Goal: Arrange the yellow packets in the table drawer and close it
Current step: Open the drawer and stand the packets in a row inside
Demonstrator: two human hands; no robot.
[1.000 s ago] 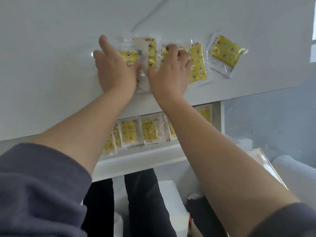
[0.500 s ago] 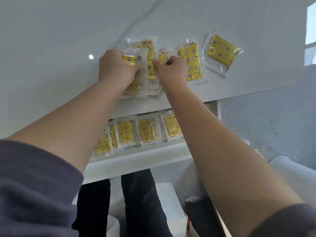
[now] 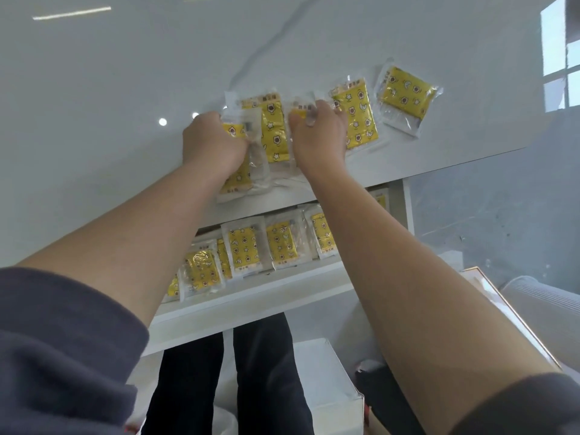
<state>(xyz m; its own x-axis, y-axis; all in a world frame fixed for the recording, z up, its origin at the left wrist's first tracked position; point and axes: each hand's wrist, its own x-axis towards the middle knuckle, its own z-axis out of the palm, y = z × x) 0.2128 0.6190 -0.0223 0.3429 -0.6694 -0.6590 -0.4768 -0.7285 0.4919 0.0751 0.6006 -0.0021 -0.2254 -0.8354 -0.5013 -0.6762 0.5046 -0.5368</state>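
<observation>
On the desk (image 3: 94, 120), the left hand (image 3: 215, 142) gripped packets (image 3: 273, 133) near the edge, and the right hand (image 3: 317, 133) pinched another beside it. The slippery wrappers wanted squaring into one stack before lifting, then laying in the open drawer (image 3: 251, 296) beside its row. They were flat and yellow with star and flower prints, in clear crinkly sleeves. Two lay free to the right.

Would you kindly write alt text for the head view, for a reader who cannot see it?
Two hands gather yellow packets on a white table: the left hand grips one packet, the right hand pinches a second packet. Two loose packets lie to their right; below, an open drawer holds a row of packets.
</observation>
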